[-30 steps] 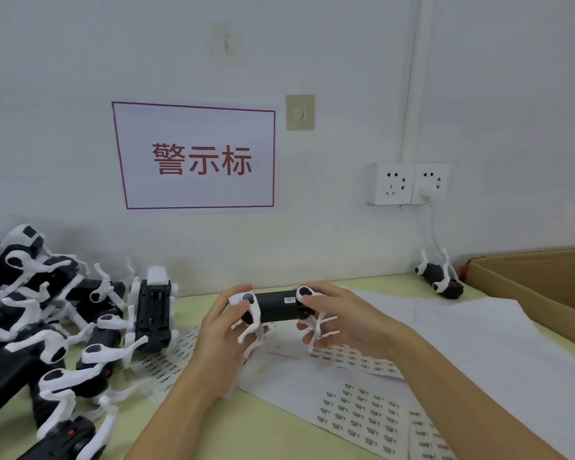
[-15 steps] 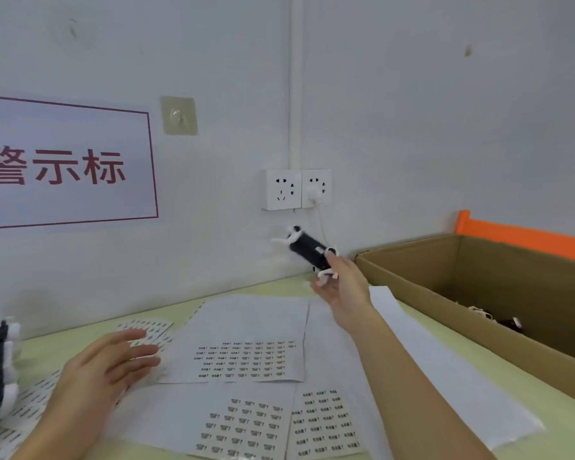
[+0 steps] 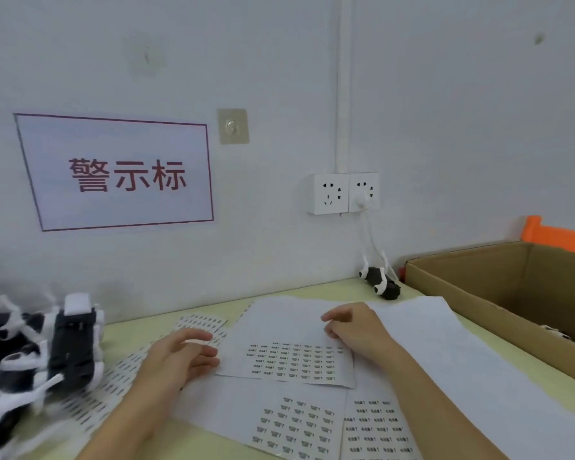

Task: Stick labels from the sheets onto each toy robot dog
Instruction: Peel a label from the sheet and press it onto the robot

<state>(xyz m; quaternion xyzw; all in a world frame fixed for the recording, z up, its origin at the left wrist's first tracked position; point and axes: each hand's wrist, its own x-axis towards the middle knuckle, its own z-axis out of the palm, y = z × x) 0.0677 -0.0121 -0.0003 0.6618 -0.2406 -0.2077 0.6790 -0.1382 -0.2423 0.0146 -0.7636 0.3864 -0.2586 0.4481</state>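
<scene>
Far left: heap of dogs (image 3: 30, 353) on the tabletop (image 3: 123, 336), probably unlabelled; nearest lay long axis near-to-far, white end toward the wall. Left hand (image 3: 180, 360) empty, fingers loosely spread, beside the sheets (image 3: 296, 360). Right hand (image 3: 352, 330) empty, fingers relaxed, resting on the top sheet. Far right: one dog (image 3: 380, 283) by the box (image 3: 478, 293), legs up, axis slanting near-right. Judged partway: next label unpeeled.

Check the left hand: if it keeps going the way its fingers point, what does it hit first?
The left hand points right, low over the table. First in line looks like the near-left edge of the top label sheet, right at its fingertips. Height above the paper is unclear.
</scene>
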